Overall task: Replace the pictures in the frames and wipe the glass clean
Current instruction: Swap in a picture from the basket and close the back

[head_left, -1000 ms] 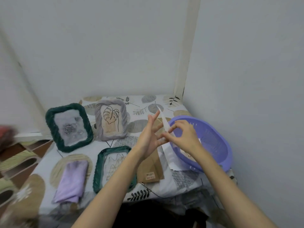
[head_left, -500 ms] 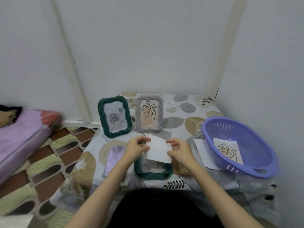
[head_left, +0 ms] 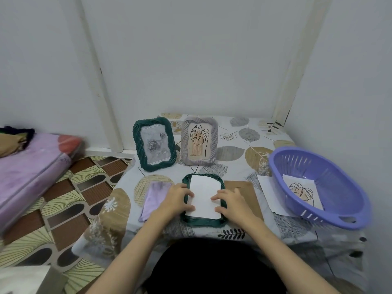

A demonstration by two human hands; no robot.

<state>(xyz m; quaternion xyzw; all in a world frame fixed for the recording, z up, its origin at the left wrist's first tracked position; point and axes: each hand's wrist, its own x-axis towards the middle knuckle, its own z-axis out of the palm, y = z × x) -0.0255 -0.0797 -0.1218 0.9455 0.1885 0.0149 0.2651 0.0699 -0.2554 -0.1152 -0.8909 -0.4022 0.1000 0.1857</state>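
A dark green frame (head_left: pixel 201 221) lies flat at the table's front, with a white sheet of paper (head_left: pixel 203 194) laid blank side up in its opening. My left hand (head_left: pixel 177 198) presses the sheet's left edge and the frame's left rim. On the sheet's right edge rests my right hand (head_left: pixel 230 203), fingers spread flat. A second green frame (head_left: pixel 153 144) with a grey rose picture stands at the back, and beside it stands a grey frame (head_left: pixel 199 141) with a leaf drawing. A lilac cloth (head_left: pixel 153 198) lies left of the flat frame.
A brown backing board (head_left: pixel 250 194) lies right of the flat frame. A purple basket (head_left: pixel 331 213) at the right holds a leaf picture (head_left: pixel 301 192), with white paper (head_left: pixel 267 187) under its edge. A pink mattress (head_left: pixel 27 166) lies on the patterned floor at left. Walls close the back and right.
Both hands brought the white sheet from near the basket down onto the flat green frame. It was held above the frame half a second ago; now it lies in the opening under my fingers.
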